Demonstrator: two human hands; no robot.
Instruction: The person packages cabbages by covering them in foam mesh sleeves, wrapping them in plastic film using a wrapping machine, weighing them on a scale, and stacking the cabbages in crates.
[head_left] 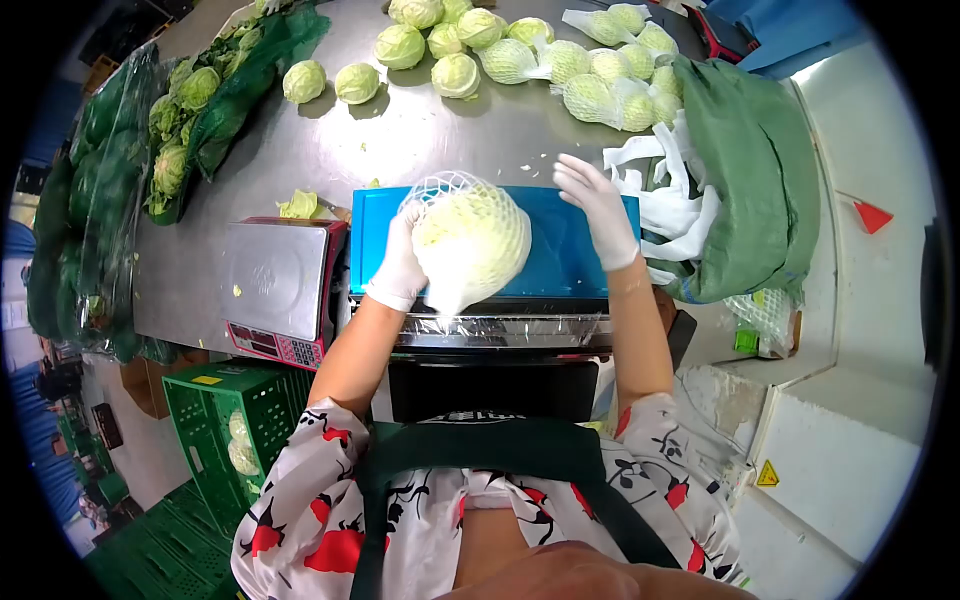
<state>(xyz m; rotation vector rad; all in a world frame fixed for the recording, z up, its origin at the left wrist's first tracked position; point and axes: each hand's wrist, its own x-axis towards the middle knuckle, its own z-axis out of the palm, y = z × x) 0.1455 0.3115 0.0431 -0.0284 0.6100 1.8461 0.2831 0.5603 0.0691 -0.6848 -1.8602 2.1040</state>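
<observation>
A pale green cabbage in a white foam net [475, 240] is held above a blue panel [570, 250]. My left hand [402, 258], in a white glove, grips it from its left side, with the fingers partly hidden behind the net. Loose net mesh stands up over the cabbage's top left. My right hand [600, 208], gloved too, is raised over the panel's right end. Its fingers are stretched out and hold nothing. Close to it on the right lie white foam nets [670, 195], spilling from a green sack [755, 180].
Bare cabbages [400, 47] and netted cabbages [590, 98] sit along the back of the metal table [300, 140]. A red scale [280, 280] stands left of the panel. Green crates [215, 430] are below left; green mesh bags [90, 220] line the far left.
</observation>
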